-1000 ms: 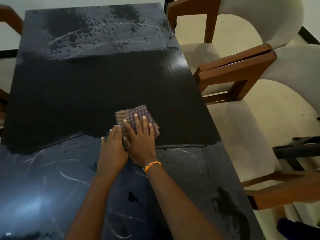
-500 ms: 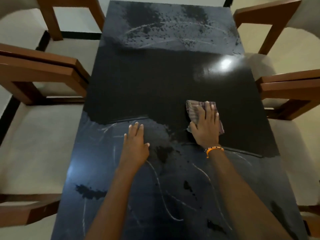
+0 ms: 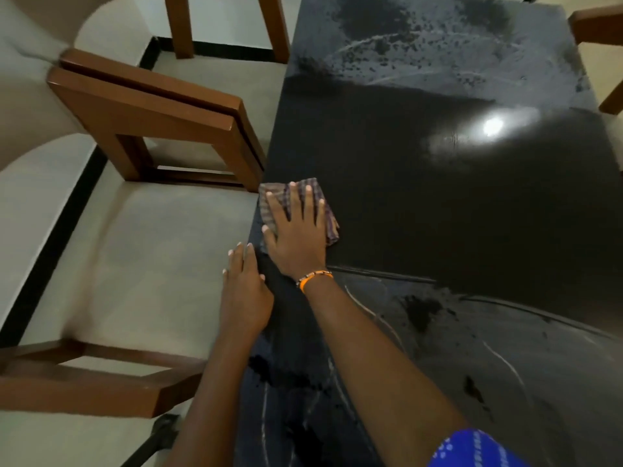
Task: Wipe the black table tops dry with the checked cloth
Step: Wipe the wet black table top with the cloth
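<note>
Right hand point(image 3: 296, 230) flat, fingers spread on folded cloth point(image 3: 328, 224) at table point(image 3: 438, 203) left edge (pressure for drying); left hand point(image 3: 244, 288) flat, empty, bracing on edge.

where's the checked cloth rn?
Head view: checked cloth lies flat under the right hand at the black table's left edge, beside the wooden chair.

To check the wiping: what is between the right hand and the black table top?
In the head view, the checked cloth lies flat under the right hand, on the black table top.
</note>
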The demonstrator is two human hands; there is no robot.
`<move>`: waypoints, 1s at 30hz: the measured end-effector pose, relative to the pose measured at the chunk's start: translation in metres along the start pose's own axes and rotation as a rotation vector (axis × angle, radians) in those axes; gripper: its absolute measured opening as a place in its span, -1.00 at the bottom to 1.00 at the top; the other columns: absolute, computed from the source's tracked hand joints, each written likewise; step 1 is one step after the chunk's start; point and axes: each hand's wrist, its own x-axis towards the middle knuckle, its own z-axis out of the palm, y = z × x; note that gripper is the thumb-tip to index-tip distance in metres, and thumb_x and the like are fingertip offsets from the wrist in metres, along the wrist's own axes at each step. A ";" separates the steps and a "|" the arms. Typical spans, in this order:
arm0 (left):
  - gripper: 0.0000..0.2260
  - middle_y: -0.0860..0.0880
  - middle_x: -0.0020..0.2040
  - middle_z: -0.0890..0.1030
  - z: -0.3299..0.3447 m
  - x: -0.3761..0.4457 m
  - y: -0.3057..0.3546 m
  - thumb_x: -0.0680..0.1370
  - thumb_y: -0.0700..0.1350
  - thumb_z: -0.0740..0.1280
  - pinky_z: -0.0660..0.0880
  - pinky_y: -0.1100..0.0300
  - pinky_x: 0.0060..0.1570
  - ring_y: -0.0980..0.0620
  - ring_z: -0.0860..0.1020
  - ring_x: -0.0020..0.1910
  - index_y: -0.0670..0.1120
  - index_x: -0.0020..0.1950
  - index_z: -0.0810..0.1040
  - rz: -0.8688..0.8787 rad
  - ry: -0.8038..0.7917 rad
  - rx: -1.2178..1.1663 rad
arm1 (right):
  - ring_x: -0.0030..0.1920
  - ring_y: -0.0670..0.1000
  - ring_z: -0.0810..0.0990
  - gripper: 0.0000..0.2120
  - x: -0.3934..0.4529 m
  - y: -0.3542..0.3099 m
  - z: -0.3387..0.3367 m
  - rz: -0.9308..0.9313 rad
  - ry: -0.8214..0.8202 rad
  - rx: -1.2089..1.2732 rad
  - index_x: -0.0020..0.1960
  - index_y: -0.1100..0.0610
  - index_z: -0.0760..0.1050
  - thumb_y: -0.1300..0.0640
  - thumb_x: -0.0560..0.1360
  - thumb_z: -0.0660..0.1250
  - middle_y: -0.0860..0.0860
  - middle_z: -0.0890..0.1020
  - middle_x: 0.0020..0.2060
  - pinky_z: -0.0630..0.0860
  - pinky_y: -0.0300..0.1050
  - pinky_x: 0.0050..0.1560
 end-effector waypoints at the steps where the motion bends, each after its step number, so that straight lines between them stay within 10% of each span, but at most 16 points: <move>1: -0.49 -0.15 0.54 0.05 -0.003 0.001 -0.007 0.58 -0.31 0.12 -0.02 0.06 0.48 -0.09 -0.02 0.53 -0.21 0.51 0.04 -0.023 -0.002 -0.026 | 0.53 0.20 -0.10 -0.45 0.006 -0.012 0.003 -0.041 -0.023 0.001 0.51 -0.04 0.09 -0.09 0.54 0.07 0.12 0.01 0.54 -0.16 0.21 0.51; 13: -0.63 -0.18 0.37 0.43 -0.016 -0.015 -0.044 0.58 -0.32 0.10 0.19 0.39 0.23 -0.09 0.36 0.38 -0.15 0.36 0.42 -0.077 -0.016 -0.306 | 0.54 0.18 -0.09 -0.47 0.121 0.007 -0.006 -0.234 -0.115 -0.146 0.50 0.01 0.11 -0.13 0.58 0.05 0.10 0.03 0.54 -0.17 0.15 0.49; 21: -0.46 -0.16 0.28 0.52 -0.017 -0.024 -0.047 0.55 -0.38 0.09 0.34 0.21 0.23 -0.07 0.47 0.26 -0.12 0.51 0.09 -0.351 0.049 -0.637 | 0.54 0.18 -0.08 -0.45 -0.018 -0.018 0.005 -0.424 -0.135 -0.099 0.52 -0.02 0.04 -0.13 0.57 0.02 0.09 0.03 0.54 -0.14 0.17 0.50; 25: -0.62 -0.04 0.15 0.55 -0.015 -0.032 -0.039 0.56 -0.31 0.13 0.44 0.00 0.24 -0.09 0.53 0.17 -0.12 0.37 0.35 -0.387 0.105 -0.672 | 0.54 0.13 -0.08 -0.44 -0.088 -0.015 0.012 -0.467 -0.131 -0.052 0.53 -0.03 0.03 -0.14 0.57 0.02 0.04 0.05 0.54 -0.11 0.12 0.52; 30: -0.62 -0.17 0.21 0.56 -0.011 -0.042 -0.026 0.50 -0.40 0.11 0.35 0.39 0.06 0.02 0.51 0.09 -0.20 0.24 0.50 -0.298 0.153 -0.505 | 0.55 0.10 -0.12 -0.43 -0.094 0.011 0.000 -0.352 -0.149 -0.068 0.53 -0.05 -0.03 -0.13 0.56 0.02 0.02 -0.01 0.55 -0.11 0.11 0.53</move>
